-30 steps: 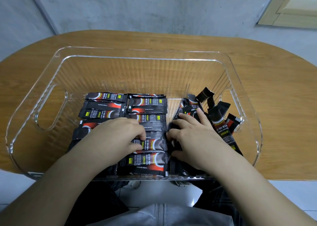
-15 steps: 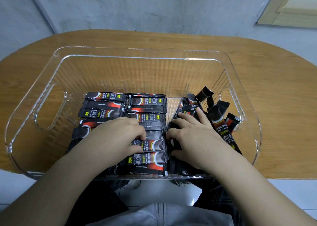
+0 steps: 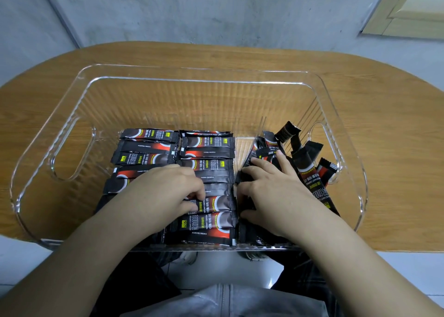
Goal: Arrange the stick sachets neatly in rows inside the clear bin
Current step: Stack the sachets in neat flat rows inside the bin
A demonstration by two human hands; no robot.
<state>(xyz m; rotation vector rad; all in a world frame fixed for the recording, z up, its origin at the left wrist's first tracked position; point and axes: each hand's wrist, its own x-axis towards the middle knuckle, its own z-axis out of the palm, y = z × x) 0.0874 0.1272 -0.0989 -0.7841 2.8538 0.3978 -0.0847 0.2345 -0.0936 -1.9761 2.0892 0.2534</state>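
The clear bin (image 3: 79, 114) stands on the wooden table. Black stick sachets lie flat in it in two rows, a left row (image 3: 144, 146) and a middle row (image 3: 209, 148). A loose pile of sachets (image 3: 307, 158) leans against the bin's right wall. My left hand (image 3: 161, 191) lies over both rows, its curled thumb and fingertips pinching a sachet (image 3: 216, 202) in the middle row. Just right of that row, my right hand (image 3: 271, 191) rests on the loose pile with its fingers spread and fairly straight. Sachets under both hands are hidden.
The bin's far half shows bare bottom. Handle cut-outs open in its left wall (image 3: 72, 153) and right wall (image 3: 319, 134). The oval table (image 3: 384, 124) reaches past the bin on all sides. A grey wall rises behind it.
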